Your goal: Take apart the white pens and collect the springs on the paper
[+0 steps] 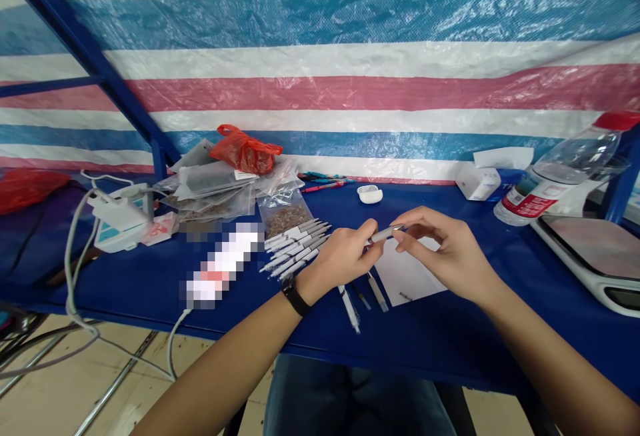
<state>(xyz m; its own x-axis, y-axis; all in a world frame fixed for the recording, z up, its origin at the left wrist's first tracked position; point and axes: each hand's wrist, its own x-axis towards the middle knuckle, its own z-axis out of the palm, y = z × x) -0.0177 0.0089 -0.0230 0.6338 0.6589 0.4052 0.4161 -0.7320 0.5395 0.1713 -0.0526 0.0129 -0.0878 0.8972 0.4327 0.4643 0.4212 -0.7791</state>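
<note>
Over the blue table my left hand and my right hand pinch the two ends of one slim silver-grey pen. The pen lies almost level between the fingertips. A black band sits on my left wrist. Under the hands lies a white sheet of paper, with three loose pen parts on the table just in front of it. A row of several finished white and grey pens lies left of my left hand.
Behind the pens are a clear bag of small brown parts, a stack of plastic bags and an orange bag. A charger with white cables sits left. A tilted water bottle, a white box and a scale stand right.
</note>
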